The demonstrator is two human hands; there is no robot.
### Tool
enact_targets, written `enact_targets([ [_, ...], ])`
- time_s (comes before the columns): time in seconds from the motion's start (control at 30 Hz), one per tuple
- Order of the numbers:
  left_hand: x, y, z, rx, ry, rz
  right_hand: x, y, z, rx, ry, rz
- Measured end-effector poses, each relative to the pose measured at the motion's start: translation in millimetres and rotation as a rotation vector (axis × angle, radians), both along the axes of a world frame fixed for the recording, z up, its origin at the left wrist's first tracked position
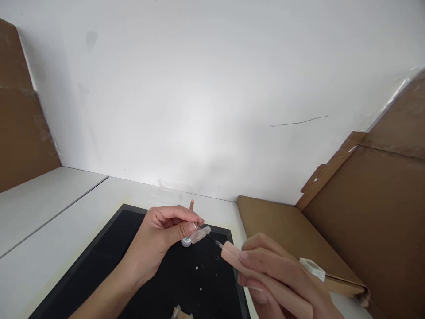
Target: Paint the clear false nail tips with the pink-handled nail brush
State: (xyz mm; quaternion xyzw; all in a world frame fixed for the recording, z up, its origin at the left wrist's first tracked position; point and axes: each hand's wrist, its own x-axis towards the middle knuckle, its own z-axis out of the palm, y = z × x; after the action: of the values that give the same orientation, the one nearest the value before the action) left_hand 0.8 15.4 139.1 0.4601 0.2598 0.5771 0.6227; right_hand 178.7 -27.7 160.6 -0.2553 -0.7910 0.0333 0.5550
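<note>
My left hand (166, 235) is closed, thumb and index finger pinching a small translucent, rounded oval piece (201, 235) above the black mat (172, 274). In my right hand (282, 274) is a peach-coloured brush cap (232, 256), gripped between thumb and fingers. Its thin dark brush (214, 239) points left, its tip at or very near the right end of the oval piece; contact cannot be made out. Partly hidden behind the left fingers stands a small round container (186, 242) with pale lettering. A pinkish stick (192, 204) shows just above that hand.
Small white bits (196, 267) lie on the mat. A tan object with clear parts (181, 313) is cut off at the bottom edge. A clear tray (171, 185) sits against the white wall. At right are a flat cardboard box (282, 221) and a small white box (312, 268).
</note>
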Motion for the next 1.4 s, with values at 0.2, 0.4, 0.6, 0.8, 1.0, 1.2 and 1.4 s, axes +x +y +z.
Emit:
enact_targets([
  [0.2,-0.4,-2.3,-2.3,0.061,0.03,0.009,4.7,4.8,-3.3,-0.01,-0.008,-0.056],
  [0.4,-1.6,-1.7,-2.3,0.095,0.052,0.041,2.0,2.6,-3.2,-0.031,0.03,-0.032],
  [0.6,-1.5,-3.0,-3.8,0.14,0.083,0.07,4.2,3.8,-1.6,-0.01,-0.023,-0.06],
  [0.8,-1.2,-3.3,-1.9,0.144,0.085,0.108,1.8,1.6,-0.8,-0.021,0.021,-0.075],
  [1.0,-0.5,-2.8,-3.7,0.166,0.093,0.12,-0.3,1.0,-0.3,-0.034,0.013,-0.204],
  [1.2,0.5,-1.5,-4.4,0.182,0.115,0.174,-0.8,2.4,-0.1,0.024,0.0,-0.166],
  [1.4,3.0,-3.8,0.4,0.236,0.149,0.252,-7.0,2.3,5.9,-0.001,-0.099,-0.064],
])
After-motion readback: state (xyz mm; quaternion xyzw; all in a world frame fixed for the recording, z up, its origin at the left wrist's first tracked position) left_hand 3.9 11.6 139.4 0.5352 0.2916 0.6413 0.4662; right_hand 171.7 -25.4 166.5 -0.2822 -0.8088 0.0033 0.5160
